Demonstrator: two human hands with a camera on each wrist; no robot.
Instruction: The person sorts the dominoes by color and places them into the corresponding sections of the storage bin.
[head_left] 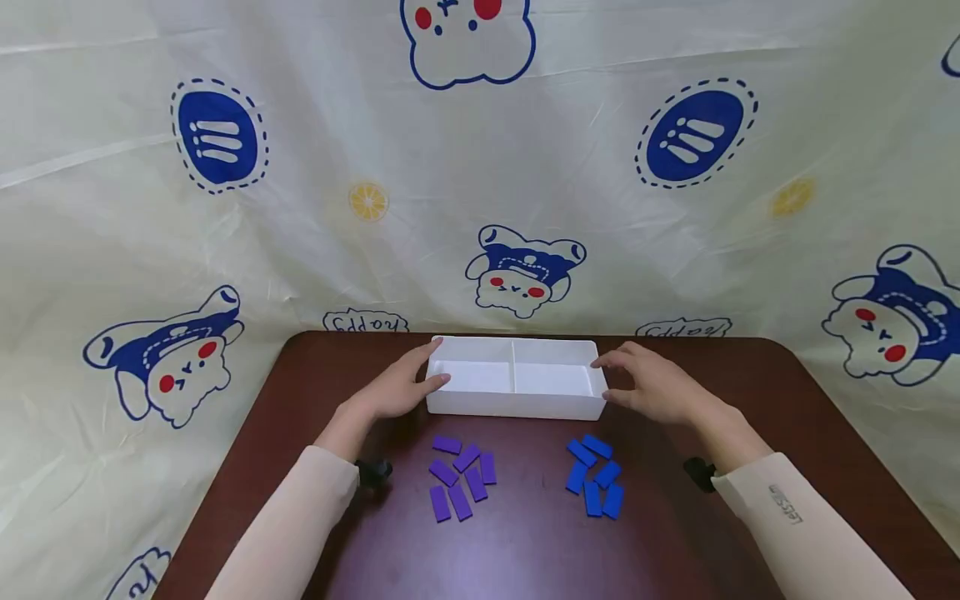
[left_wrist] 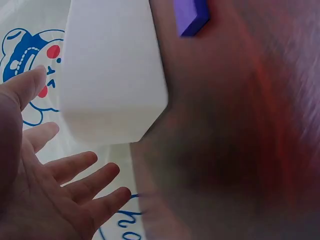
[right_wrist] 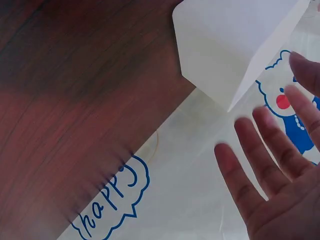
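Observation:
A white two-compartment box (head_left: 516, 406) stands near the far edge of the table, a divider (head_left: 513, 367) across its middle. At its left end is my left hand (head_left: 396, 387), thumb and fingers spread around the corner. The left wrist view shows these fingers (left_wrist: 95, 192) extended, with nothing held. My right hand (head_left: 654, 385) is at the opposite end, fingertips right beside the end wall. Its fingers (right_wrist: 267, 167) look spread and loosely bent in the right wrist view, also holding nothing. Both compartments show bare white floors.
Several purple blocks (head_left: 460, 502) lie loosely grouped in front of the box's left half. Several blue blocks (head_left: 592, 498) form another group to the right. Behind the dark brown table (head_left: 525, 550) hangs a pale printed sheet (head_left: 570, 167).

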